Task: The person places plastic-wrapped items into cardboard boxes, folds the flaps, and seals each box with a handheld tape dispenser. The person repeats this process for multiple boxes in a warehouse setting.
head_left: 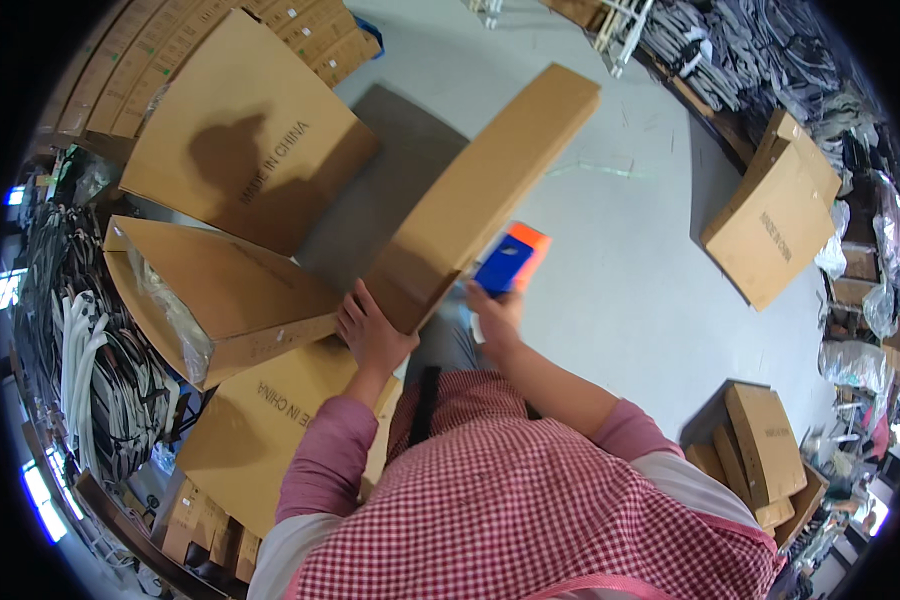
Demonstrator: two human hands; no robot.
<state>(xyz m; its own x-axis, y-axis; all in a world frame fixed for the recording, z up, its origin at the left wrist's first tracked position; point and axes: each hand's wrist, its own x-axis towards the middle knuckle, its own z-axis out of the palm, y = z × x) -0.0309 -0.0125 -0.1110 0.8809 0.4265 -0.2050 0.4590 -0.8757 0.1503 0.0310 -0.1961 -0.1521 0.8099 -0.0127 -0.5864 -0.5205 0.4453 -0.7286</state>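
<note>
A long, narrow cardboard box stands tilted in front of me, running from my left hand up to the far right. My left hand grips its near lower end, fingers against the left side. In my right hand is a blue and orange tool that looks like a tape dispenser, held close beside the box's right side. Part of its handle is hidden by my fingers. Whether the tool touches the box I cannot tell.
A large flat carton leans at the left, with an opened carton and another flat carton nearer me. Stacked cartons stand behind. More cartons lie at right and lower right on the grey floor.
</note>
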